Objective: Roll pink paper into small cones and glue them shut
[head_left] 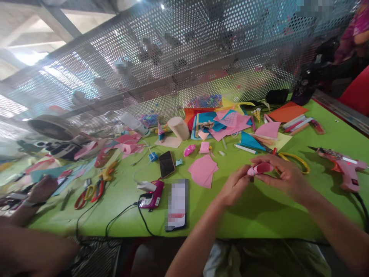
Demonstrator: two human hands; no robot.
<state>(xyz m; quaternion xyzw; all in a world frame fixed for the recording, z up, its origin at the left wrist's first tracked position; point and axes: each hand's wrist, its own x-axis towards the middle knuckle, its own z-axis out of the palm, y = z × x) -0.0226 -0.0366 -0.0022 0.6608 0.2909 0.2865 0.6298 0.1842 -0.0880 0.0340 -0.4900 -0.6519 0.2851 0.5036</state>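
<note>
Pink paper tube (264, 167), already curled.
Left hand (234, 186) and right hand (291, 177) pinch it; flat pink paper pieces (203, 171) lie uncurled.

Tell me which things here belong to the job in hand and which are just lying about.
In the job:
pink roll, held by left hand and right hand
pink sheets, likely, matching its colour
glue gun, perhaps

Lying about, it seems:
dark phone
lit phone
fan
</note>
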